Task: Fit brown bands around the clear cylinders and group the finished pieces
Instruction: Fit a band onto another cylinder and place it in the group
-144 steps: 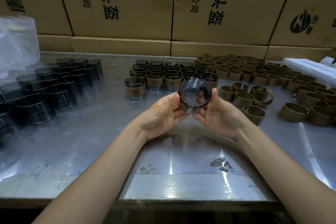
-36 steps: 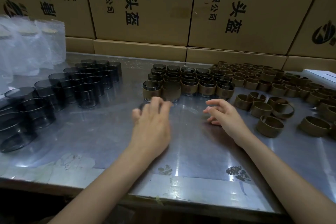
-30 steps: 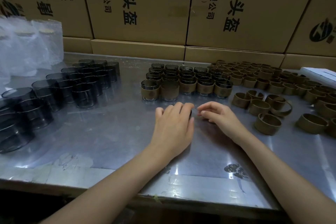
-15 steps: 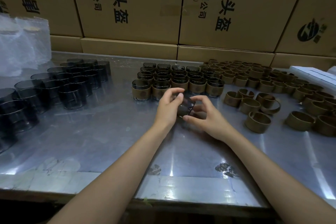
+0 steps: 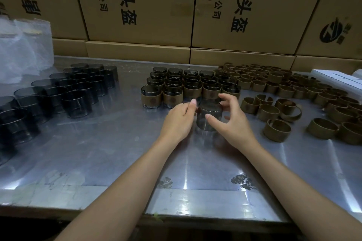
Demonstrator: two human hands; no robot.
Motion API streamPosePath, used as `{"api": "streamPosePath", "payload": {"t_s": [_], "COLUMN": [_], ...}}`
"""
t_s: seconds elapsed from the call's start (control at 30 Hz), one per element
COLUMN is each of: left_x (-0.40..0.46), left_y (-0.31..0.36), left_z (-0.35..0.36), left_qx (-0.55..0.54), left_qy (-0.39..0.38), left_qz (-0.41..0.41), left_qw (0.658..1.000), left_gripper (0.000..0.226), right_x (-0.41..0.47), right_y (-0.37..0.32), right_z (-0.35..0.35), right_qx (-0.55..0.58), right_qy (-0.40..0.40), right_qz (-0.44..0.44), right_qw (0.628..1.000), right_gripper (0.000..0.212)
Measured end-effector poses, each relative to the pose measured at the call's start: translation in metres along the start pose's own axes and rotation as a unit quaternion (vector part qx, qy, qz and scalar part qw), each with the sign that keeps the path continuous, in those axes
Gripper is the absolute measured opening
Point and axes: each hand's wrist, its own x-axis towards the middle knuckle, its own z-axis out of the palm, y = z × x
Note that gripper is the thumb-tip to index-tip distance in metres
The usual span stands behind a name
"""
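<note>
Since half a second ago the bare cylinder [image 5: 209, 116] has come down from a tilted hold to stand upright on the steel table [image 5: 109, 154], just in front of the finished group, and the right hand's fingers have spread. The left hand [image 5: 179, 120] touches the cylinder's left side, though how firmly its fingers close I cannot tell; the right hand [image 5: 228, 121] curves round the other side, thumb on the front wall, fingers arched over the rim. This cylinder wears no band yet. Done so far: a block of banded cylinders [image 5: 191, 86] standing in tidy rows toward the table's far edge at mid-width. Left to do looks like more: a crowd of bare cylinders [image 5: 64, 92] fills the left side, and loose brown bands [image 5: 284, 92] cover the right side out to the right edge. The cylinders are smoky, see-through, thin-walled and straight-sided; the bands are matte, cardboard-like split rings, some sprung open, with a small round mark. The tabletop is scuffed and reflective, backed by printed cartons [image 5: 141, 4].
</note>
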Motion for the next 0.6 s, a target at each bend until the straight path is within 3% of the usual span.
{"api": "streamPosePath", "payload": {"t_s": [0.23,0.33,0.43,0.5,0.6], "left_x": [0.000,0.002,0.003,0.003,0.004], "left_y": [-0.003,-0.005,-0.007,-0.007,-0.008], "left_z": [0.002,0.001,0.001,0.001,0.001], "left_qx": [0.003,-0.018,-0.015,-0.012,-0.010], "left_qy": [-0.023,-0.022,-0.023,-0.026,-0.030], "left_qz": [-0.028,-0.040,-0.039,-0.038,-0.036], "left_qw": [0.999,0.999,0.999,0.999,0.999], "left_gripper": [0.060,0.055,0.057,0.058,0.059], "right_x": [0.001,-0.001,-0.002,-0.004,-0.007], "right_y": [0.003,-0.001,-0.001,0.001,0.002], "right_z": [0.002,-0.007,-0.022,-0.030,-0.036], "right_qx": [-0.034,-0.085,-0.276,-0.367,-0.411], "right_qy": [-0.047,0.022,0.123,0.120,0.071], "right_qz": [0.043,0.028,0.049,0.112,0.185], "right_qw": [0.997,0.996,0.952,0.915,0.890], "right_gripper": [0.071,0.062,0.055,0.056,0.061]}}
